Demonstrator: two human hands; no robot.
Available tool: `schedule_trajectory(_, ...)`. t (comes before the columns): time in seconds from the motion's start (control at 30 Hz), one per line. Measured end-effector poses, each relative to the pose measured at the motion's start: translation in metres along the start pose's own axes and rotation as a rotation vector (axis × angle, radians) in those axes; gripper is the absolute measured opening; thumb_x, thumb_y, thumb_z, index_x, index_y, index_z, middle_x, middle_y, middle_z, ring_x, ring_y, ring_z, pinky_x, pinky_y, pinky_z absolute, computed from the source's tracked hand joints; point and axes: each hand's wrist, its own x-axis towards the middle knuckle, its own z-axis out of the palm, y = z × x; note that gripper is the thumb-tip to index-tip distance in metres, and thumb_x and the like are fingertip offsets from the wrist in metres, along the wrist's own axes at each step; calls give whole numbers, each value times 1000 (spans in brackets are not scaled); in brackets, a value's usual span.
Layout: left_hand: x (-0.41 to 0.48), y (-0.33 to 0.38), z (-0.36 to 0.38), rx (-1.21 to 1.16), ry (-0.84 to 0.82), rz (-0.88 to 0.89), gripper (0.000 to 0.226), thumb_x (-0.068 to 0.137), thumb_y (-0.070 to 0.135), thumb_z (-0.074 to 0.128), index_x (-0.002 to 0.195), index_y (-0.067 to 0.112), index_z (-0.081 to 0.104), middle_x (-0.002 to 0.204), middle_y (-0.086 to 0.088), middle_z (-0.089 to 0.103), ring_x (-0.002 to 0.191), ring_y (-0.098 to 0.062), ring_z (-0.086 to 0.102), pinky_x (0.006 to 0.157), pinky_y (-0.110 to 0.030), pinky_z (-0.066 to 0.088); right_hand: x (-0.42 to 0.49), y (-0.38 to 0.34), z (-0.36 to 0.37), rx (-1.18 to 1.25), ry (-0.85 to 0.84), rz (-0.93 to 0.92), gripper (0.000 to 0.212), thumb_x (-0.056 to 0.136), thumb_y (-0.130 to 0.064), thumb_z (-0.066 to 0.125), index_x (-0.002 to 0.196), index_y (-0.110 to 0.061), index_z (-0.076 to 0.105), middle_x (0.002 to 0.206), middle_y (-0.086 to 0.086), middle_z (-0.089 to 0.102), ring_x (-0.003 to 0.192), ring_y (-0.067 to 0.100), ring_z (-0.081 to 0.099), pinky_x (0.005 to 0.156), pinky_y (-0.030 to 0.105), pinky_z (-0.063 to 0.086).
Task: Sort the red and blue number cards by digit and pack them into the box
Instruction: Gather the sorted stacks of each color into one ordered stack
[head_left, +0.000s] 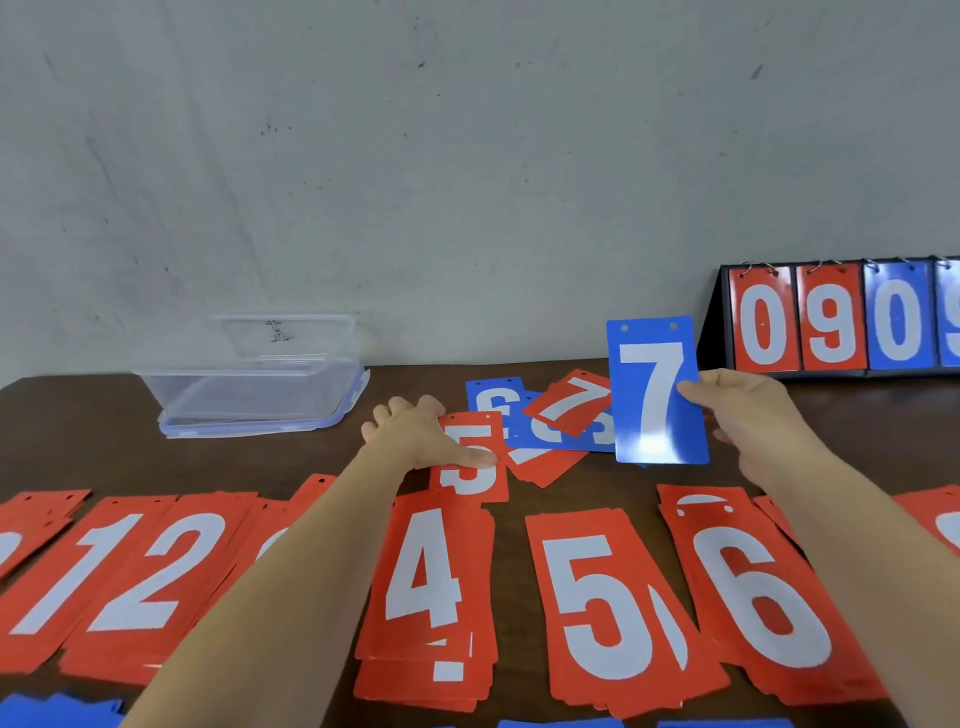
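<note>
Blue 7 card (658, 391) upright, lengthwise vertical

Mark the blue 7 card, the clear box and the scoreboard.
blue 7 card (657, 389), head view, white digit.
clear box (244, 400), head view, front wall.
scoreboard (718, 322), head view, black left side.

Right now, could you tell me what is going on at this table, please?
A person is sorting number cards on a dark table. The right hand holds a blue 7 card upright, and the left hand grips a red 5 card beside the loose pile of unsorted cards. Red stacks lie in a row along the near side, topped 1, 2, 4, 5 and 6. The clear box stands at the back left with no cards visible in it.
</note>
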Motion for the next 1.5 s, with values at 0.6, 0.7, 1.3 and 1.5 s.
schedule_trajectory(0.6, -29, -3, -1, -901, 252, 67, 54, 91, 12, 68, 140, 8, 46, 131, -11, 61, 114, -30, 63, 94, -43, 53, -14, -15, 13, 51, 40, 1, 12, 95, -18, 60, 102, -8, 58, 106, 2, 61, 78, 5, 54, 59, 22, 37)
schedule_trajectory(0.7, -36, -4, -15, -1026, 366, 88, 32, 94, 11, 62, 125, 3, 61, 119, -11, 67, 108, -30, 66, 89, -39, 54, -22, -22, 8, 66, 70, -11, 13, 95, -19, 60, 102, -9, 57, 108, 2, 62, 87, 12, 58, 59, 21, 37)
schedule_trajectory(1.3, -131, 37, 13, -1339, -120, -89, 28, 85, 9, 74, 111, 6, 64, 105, -10, 72, 88, -20, 71, 62, -28, 57, -73, -19, -49, 122, 130, -7, 10, 94, -20, 61, 99, -15, 54, 109, 3, 61, 97, 16, 57, 60, 20, 43)
schedule_trajectory(1.5, -151, 51, 39, -1118, -113, -133, 31, 84, 11, 75, 112, 4, 66, 107, -9, 72, 90, -22, 71, 80, -32, 60, -77, -8, -66, 132, 65, -7, 11, 93, -17, 62, 84, -20, 56, 120, 9, 64, 110, 24, 61, 68, 25, 45)
